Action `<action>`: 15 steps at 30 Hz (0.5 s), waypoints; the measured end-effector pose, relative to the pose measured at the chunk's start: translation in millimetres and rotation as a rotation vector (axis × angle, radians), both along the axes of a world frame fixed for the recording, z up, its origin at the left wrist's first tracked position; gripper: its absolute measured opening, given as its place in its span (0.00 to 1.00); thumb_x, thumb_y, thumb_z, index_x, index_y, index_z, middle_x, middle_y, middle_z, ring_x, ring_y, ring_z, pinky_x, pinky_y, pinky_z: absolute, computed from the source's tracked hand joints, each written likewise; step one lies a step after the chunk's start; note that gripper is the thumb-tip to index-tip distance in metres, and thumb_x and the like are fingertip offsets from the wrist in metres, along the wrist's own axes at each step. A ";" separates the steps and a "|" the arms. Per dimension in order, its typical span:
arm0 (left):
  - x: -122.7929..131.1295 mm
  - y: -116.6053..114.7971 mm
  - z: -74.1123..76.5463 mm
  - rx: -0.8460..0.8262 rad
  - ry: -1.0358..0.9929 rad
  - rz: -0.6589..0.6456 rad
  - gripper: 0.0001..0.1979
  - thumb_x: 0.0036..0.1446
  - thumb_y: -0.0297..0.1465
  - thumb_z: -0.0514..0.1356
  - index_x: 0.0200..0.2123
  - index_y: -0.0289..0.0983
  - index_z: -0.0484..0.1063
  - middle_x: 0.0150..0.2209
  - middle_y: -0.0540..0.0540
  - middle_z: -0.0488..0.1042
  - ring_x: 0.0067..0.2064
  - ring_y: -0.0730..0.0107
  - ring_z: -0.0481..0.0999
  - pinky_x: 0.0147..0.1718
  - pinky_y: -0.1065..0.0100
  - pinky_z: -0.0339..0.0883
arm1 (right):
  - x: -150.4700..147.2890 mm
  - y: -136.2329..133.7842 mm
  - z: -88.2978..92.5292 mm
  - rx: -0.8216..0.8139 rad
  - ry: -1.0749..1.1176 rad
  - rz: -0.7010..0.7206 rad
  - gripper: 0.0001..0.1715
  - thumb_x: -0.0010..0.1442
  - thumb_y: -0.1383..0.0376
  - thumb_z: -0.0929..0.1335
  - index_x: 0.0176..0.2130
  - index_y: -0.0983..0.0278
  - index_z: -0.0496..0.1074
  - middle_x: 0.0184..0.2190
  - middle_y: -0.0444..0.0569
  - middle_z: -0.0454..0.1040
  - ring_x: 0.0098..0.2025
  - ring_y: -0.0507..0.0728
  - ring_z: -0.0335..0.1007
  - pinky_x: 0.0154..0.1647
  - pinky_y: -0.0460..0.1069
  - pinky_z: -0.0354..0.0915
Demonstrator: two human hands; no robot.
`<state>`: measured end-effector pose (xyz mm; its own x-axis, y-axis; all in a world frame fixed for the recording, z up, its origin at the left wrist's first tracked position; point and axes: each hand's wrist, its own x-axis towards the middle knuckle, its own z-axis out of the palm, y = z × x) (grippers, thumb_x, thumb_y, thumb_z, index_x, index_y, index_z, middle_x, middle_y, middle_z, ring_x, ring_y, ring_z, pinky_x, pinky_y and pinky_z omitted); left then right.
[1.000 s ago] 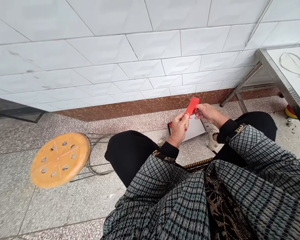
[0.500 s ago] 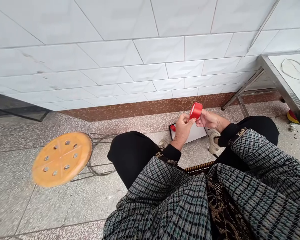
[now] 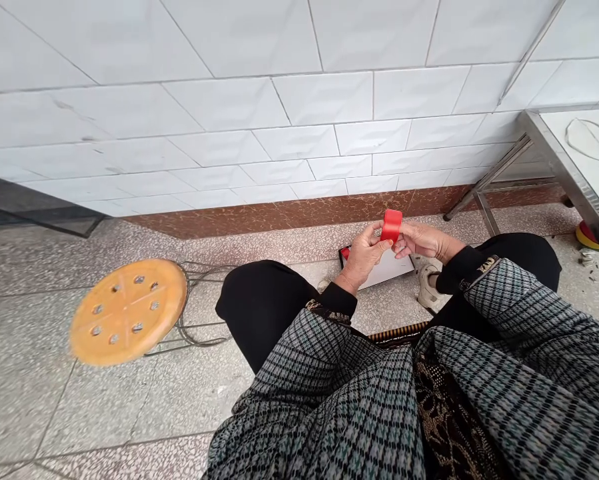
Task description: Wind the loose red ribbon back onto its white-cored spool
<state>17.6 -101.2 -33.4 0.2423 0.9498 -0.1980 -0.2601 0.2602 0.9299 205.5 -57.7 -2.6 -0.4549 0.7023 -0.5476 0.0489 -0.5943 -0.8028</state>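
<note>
A glossy roll of red ribbon (image 3: 392,225) is held up between both hands above a shallow tray. My left hand (image 3: 365,253) pinches its lower left side, thumb and fingers closed against the roll. On the other side my right hand (image 3: 424,239) grips its right edge, some fingers curled just under it. The black-rimmed tray (image 3: 388,268) has a white inside and lies on the floor below, partly covered by my hands. A small red piece (image 3: 346,253) shows at its left end.
An orange round stool (image 3: 129,310) with holes in its seat lies tipped on its side at left. A metal-framed table (image 3: 569,173) stands at right, with a wire loop (image 3: 592,141) on top. Red and yellow rolls (image 3: 588,237) sit beneath it. A white tiled wall (image 3: 329,100) rises ahead.
The roll has turned from tilted to more upright, so its round opening no longer shows. My left hand has shifted slightly left and down; the view has moved a little.
</note>
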 end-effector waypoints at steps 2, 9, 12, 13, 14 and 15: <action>-1.7 -0.9 -1.8 -0.034 -0.027 -0.019 0.32 0.51 0.41 0.78 0.57 0.39 0.75 0.20 0.63 0.63 0.17 0.82 0.51 0.20 0.71 0.42 | 2.1 3.4 1.9 0.201 -0.090 -0.014 0.08 0.63 0.62 0.79 0.41 0.64 0.83 0.33 0.48 0.82 0.33 0.54 0.76 0.33 0.47 0.78; -4.9 -0.9 0.6 -0.048 -0.030 -0.067 0.36 0.47 0.44 0.80 0.56 0.41 0.73 0.20 0.64 0.62 0.18 0.82 0.48 0.20 0.70 0.39 | 3.1 7.8 -2.2 0.473 -0.239 0.000 0.04 0.64 0.70 0.75 0.40 0.63 0.81 0.27 0.44 0.81 0.29 0.53 0.78 0.34 0.46 0.73; -0.3 -2.1 1.3 -0.047 -0.061 -0.044 0.35 0.47 0.44 0.80 0.55 0.41 0.72 0.20 0.64 0.61 0.18 0.82 0.47 0.20 0.71 0.39 | 0.3 5.9 -4.0 0.520 -0.294 -0.051 0.02 0.63 0.71 0.73 0.38 0.64 0.80 0.23 0.42 0.79 0.27 0.53 0.75 0.31 0.45 0.68; 2.1 -2.6 0.9 -0.042 -0.069 -0.010 0.34 0.49 0.45 0.79 0.55 0.41 0.72 0.20 0.65 0.60 0.18 0.82 0.47 0.20 0.71 0.40 | -0.6 6.2 -4.2 0.518 -0.304 -0.085 0.02 0.63 0.70 0.73 0.37 0.64 0.79 0.22 0.42 0.78 0.26 0.53 0.74 0.31 0.45 0.68; 4.5 -3.1 0.2 -0.035 -0.073 0.038 0.31 0.52 0.45 0.78 0.54 0.41 0.72 0.20 0.65 0.58 0.18 0.81 0.47 0.20 0.71 0.41 | -1.5 7.2 -4.3 0.506 -0.311 -0.129 0.03 0.63 0.70 0.72 0.36 0.64 0.78 0.22 0.42 0.78 0.26 0.53 0.74 0.31 0.45 0.68; 6.7 -3.5 -0.5 -0.025 -0.071 0.099 0.28 0.55 0.45 0.76 0.53 0.42 0.72 0.20 0.64 0.58 0.18 0.81 0.47 0.20 0.71 0.42 | -2.1 8.6 -4.4 0.490 -0.317 -0.175 0.03 0.63 0.70 0.72 0.36 0.63 0.78 0.22 0.42 0.78 0.25 0.53 0.73 0.31 0.46 0.68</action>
